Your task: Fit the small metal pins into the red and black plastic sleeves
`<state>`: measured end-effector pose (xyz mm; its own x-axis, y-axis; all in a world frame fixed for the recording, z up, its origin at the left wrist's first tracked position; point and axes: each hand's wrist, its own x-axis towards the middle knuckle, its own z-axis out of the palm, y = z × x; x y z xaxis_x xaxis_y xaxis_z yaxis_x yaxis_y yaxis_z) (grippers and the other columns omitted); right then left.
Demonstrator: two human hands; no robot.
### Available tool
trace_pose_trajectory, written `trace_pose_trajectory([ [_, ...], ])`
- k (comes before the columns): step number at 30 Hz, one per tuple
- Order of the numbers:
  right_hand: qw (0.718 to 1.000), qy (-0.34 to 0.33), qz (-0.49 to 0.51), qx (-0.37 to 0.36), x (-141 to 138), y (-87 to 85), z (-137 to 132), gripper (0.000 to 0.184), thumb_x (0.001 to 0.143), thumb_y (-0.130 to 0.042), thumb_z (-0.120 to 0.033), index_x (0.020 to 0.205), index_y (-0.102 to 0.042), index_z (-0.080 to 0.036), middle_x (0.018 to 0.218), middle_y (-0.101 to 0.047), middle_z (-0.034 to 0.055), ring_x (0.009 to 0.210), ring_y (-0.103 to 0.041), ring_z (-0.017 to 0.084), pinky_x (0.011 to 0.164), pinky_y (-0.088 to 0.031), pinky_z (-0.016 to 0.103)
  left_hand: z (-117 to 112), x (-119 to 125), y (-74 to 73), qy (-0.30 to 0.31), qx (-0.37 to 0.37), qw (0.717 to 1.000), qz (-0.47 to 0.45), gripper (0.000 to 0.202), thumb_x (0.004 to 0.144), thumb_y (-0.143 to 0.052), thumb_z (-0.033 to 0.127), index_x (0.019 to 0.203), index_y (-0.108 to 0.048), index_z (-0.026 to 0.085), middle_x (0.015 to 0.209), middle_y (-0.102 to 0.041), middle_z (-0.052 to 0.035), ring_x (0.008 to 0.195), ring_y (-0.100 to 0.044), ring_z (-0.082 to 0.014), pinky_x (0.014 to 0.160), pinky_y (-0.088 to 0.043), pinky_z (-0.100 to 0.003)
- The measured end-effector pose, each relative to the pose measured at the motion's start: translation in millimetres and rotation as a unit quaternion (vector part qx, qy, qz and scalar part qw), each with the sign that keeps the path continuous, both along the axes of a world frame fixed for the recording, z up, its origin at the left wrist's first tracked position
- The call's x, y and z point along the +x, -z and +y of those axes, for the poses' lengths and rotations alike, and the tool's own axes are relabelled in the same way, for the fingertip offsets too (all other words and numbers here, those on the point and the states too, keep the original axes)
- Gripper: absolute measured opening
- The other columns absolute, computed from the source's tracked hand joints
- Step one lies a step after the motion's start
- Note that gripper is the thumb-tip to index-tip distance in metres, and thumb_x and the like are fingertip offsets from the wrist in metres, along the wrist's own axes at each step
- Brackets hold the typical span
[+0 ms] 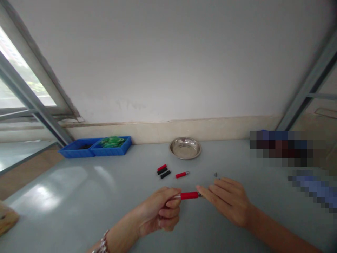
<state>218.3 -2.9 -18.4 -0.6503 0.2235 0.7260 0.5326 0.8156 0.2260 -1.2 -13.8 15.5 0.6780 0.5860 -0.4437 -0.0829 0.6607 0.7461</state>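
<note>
My left hand (162,211) pinches the metal end of a red plug (189,195) and holds it level just above the grey table (79,196). Fingertips of my right hand (228,200) touch the plug's other end, the fingers stretched out. Beyond the hands lie a second red plug with a metal tip (182,174), a red sleeve (162,167) and two black sleeves (165,173). A tiny grey part (215,174) rests just past my right fingertips.
A round steel dish (185,147) stands near the wall behind the parts. Two blue bins (96,147) sit at the back left, one with green pieces in it. A wooden object (6,219) lies at the left edge. Blurred patches cover the right side.
</note>
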Motion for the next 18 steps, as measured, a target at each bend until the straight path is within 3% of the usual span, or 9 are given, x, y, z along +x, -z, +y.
trace_pose_trajectory([
  [7, 1.0, 0.008, 0.005, 0.006, 0, -1.3, 2, 0.023, 0.089, -0.042, -0.012, 0.105, -0.058, -0.014, 0.068, -0.063, 0.0037, 0.057, -0.051, 0.012, 0.055, -0.035, 0.029, 0, 1, 2.2, -0.024, 0.013, 1.0, -0.007, 0.044, 0.076, -0.051, 0.043, 0.045, -0.031, 0.018, 0.03, -0.025, 0.0098, 0.027, -0.017, -0.0041, 0.03, -0.01, -0.017],
  [12, 0.995, -0.002, 0.087, -0.044, -4, 3.7, 8, 0.02, 0.086, -0.048, -0.013, 0.099, -0.062, -0.019, 0.072, -0.064, 0.0019, 0.065, -0.054, 0.012, 0.062, -0.041, 0.026, 0, 3, 3.5, -0.079, 0.039, 0.996, 0.023, 0.043, 0.078, -0.05, 0.045, 0.048, -0.039, 0.017, 0.033, -0.03, 0.0089, 0.031, -0.02, -0.0041, 0.033, -0.013, -0.016],
  [18, 0.987, -0.026, 0.126, -0.093, -7, 0.2, 11, 0.018, 0.088, -0.045, -0.018, 0.095, -0.062, -0.014, 0.072, -0.065, 0.004, 0.065, -0.055, 0.012, 0.064, -0.043, 0.024, 4, 2, 4.4, -0.083, 0.096, 0.988, 0.083, 0.047, 0.075, -0.048, 0.052, 0.047, -0.034, 0.018, 0.034, -0.028, 0.0094, 0.032, -0.02, -0.0041, 0.035, -0.014, -0.017],
])
